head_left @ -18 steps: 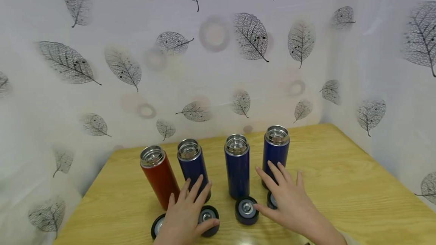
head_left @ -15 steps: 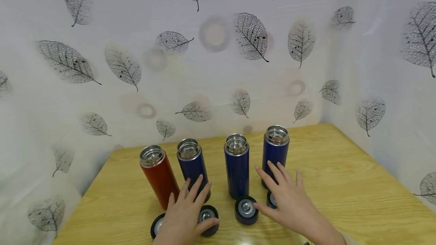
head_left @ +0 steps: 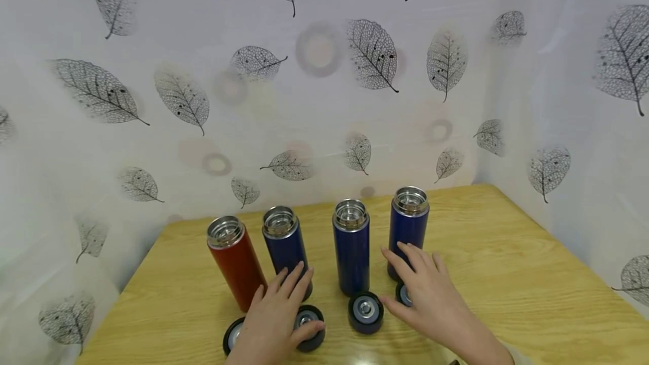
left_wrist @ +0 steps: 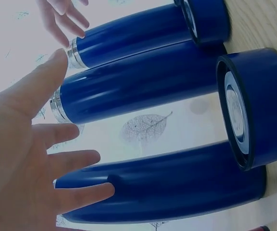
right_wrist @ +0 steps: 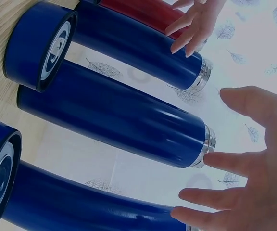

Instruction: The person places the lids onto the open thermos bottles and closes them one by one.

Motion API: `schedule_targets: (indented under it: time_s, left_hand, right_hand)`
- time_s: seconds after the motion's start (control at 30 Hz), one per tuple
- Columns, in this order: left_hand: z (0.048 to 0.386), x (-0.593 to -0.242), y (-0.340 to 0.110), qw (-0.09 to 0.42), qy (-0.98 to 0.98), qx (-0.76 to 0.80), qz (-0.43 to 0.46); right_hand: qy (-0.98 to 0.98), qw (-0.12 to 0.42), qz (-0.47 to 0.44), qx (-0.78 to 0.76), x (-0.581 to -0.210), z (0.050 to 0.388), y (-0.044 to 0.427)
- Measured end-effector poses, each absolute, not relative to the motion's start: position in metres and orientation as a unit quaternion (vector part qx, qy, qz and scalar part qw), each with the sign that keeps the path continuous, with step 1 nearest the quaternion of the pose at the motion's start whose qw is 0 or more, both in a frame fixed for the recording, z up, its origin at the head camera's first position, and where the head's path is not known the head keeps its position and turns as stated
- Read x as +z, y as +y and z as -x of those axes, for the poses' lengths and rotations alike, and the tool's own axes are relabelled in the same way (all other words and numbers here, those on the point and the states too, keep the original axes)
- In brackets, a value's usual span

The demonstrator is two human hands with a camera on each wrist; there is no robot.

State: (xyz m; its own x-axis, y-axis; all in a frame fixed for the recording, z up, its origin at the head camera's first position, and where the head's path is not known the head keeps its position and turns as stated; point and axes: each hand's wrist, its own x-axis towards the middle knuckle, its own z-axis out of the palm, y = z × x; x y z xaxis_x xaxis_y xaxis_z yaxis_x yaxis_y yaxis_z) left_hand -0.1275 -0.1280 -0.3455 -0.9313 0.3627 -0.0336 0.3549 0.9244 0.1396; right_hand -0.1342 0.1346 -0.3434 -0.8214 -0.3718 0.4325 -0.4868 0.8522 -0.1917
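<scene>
A red bottle point(head_left: 238, 263) and three blue bottles point(head_left: 286, 249), point(head_left: 352, 255), point(head_left: 408, 230) stand uncapped in a row. In front of them lie several dark lids, one point(head_left: 365, 312) before the third bottle and another point(head_left: 404, 295) partly behind the right hand. My left hand point(head_left: 276, 317) hovers with spread fingers over the two left lids point(head_left: 310, 328), point(head_left: 233, 335), holding nothing. My right hand point(head_left: 436, 303) is spread before the rightmost bottle, also holding nothing. In the left wrist view the left hand point(left_wrist: 37, 159) hangs beside blue bottles; the right wrist view shows the right hand point(right_wrist: 254, 168) likewise.
The wooden table point(head_left: 497, 252) extends to both sides of the row. A pale curtain point(head_left: 324, 111) with a leaf print hangs behind the table and along its sides.
The fingers of my right hand have drawn slightly closer together, and its thumb has shifted a little off the third bottle's lid. The left hand and the bottles look nearly unchanged.
</scene>
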Motion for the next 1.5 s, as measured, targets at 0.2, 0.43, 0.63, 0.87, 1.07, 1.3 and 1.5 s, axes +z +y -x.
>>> schedule_targets:
  time_s: [0.2, 0.43, 0.63, 0.87, 1.07, 1.3, 1.5]
  left_hand:
    - [0.126, -0.343, -0.129, 0.003, 0.978, 0.055, -0.201]
    - [0.125, -0.343, -0.13, -0.019, 0.974, 0.053, -0.218]
    - [0.125, -0.343, -0.13, -0.022, 0.974, 0.052, -0.222]
    - [0.124, -0.343, -0.131, -0.025, 0.972, 0.055, -0.225]
    - [0.124, -0.345, -0.131, -0.023, 0.972, 0.054, -0.227]
    - [0.124, -0.345, -0.13, -0.04, 0.97, 0.049, -0.235]
    - [0.123, -0.344, -0.129, -0.039, 0.97, 0.051, -0.236]
  right_hand:
    - [-0.937, 0.212, -0.235, 0.147, -0.343, 0.135, 0.134]
    - [-0.933, 0.225, -0.233, 0.155, -0.341, 0.134, 0.135]
    - [-0.934, 0.233, -0.221, 0.158, -0.342, 0.135, 0.141]
    - [-0.94, 0.225, -0.212, 0.143, -0.345, 0.134, 0.147]
    - [-0.943, 0.216, -0.209, 0.146, -0.349, 0.139, 0.15]
    - [-0.949, 0.185, -0.205, 0.15, -0.358, 0.151, 0.155]
    - [-0.959, 0.142, -0.194, 0.151, -0.365, 0.158, 0.156]
